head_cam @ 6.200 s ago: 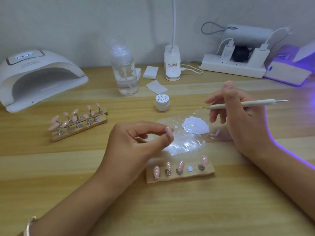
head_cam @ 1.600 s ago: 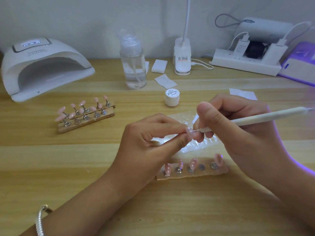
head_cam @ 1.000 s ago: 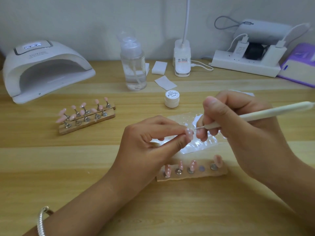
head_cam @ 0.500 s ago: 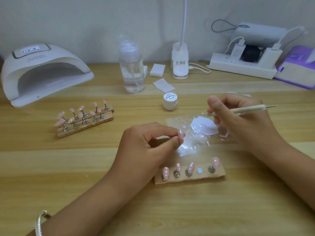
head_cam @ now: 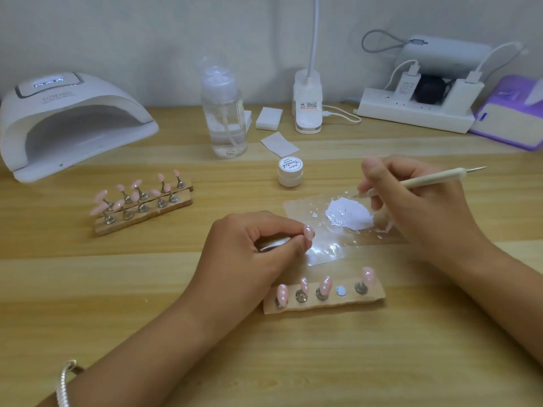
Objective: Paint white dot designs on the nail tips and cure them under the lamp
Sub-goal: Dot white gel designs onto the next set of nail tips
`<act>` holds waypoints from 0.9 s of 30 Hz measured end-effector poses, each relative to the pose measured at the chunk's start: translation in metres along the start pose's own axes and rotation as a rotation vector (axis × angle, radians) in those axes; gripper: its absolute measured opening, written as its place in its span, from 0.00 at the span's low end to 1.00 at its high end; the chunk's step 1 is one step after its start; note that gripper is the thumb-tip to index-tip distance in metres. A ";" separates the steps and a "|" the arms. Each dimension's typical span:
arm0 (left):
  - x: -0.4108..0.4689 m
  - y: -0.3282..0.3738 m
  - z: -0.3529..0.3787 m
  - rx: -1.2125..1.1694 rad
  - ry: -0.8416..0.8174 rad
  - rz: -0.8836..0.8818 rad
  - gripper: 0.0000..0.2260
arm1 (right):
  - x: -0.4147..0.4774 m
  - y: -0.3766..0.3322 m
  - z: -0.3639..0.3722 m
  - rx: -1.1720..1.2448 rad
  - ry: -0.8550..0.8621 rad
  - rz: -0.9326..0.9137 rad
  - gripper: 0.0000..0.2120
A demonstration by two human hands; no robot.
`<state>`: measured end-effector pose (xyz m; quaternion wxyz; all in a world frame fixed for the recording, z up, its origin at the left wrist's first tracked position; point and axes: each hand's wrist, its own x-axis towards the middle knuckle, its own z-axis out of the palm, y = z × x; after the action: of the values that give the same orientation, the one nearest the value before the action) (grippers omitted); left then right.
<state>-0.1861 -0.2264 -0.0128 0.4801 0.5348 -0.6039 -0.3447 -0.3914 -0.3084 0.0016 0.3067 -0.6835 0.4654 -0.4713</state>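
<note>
My left hand (head_cam: 252, 248) pinches a pink nail tip (head_cam: 308, 232) on its metal stand, held just above the table. My right hand (head_cam: 417, 207) grips a white dotting pen (head_cam: 435, 178), whose tip is by the far edge of the white paint blob (head_cam: 349, 214) on a clear plastic sheet (head_cam: 299, 205). In front of me a wooden holder (head_cam: 326, 304) carries several pink tips with white dots and one bare magnet. A second wooden holder (head_cam: 144, 214) with several pink tips lies to the left. The white curing lamp (head_cam: 67, 121) stands far left.
A small white paint jar (head_cam: 290, 171) sits beyond the sheet. A clear pump bottle (head_cam: 224, 113), white pads (head_cam: 269, 118), a desk lamp base (head_cam: 308, 104), a power strip with chargers (head_cam: 414, 113) and a purple box (head_cam: 511, 118) line the back of the wooden table.
My right hand has pulled the pen away from the held nail tip and moved its tip to the paint blob. My left hand has lowered slightly, still pinching the tip.
</note>
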 end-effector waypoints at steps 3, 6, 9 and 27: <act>-0.001 0.001 0.000 -0.025 0.015 0.014 0.03 | -0.002 -0.010 -0.001 0.072 0.062 -0.064 0.19; -0.001 0.002 0.000 -0.004 0.032 0.062 0.02 | -0.006 -0.024 0.001 0.145 0.062 -0.110 0.19; -0.001 0.002 0.000 0.001 0.039 0.096 0.02 | -0.013 -0.036 0.006 0.177 -0.005 -0.169 0.15; -0.003 0.009 0.000 0.069 0.077 0.255 0.04 | -0.030 -0.049 0.015 0.271 -0.261 -0.176 0.15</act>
<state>-0.1890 -0.2217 -0.0049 0.5242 0.4827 -0.6595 -0.2392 -0.3646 -0.2619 0.0274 0.4115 -0.7291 0.2925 -0.4620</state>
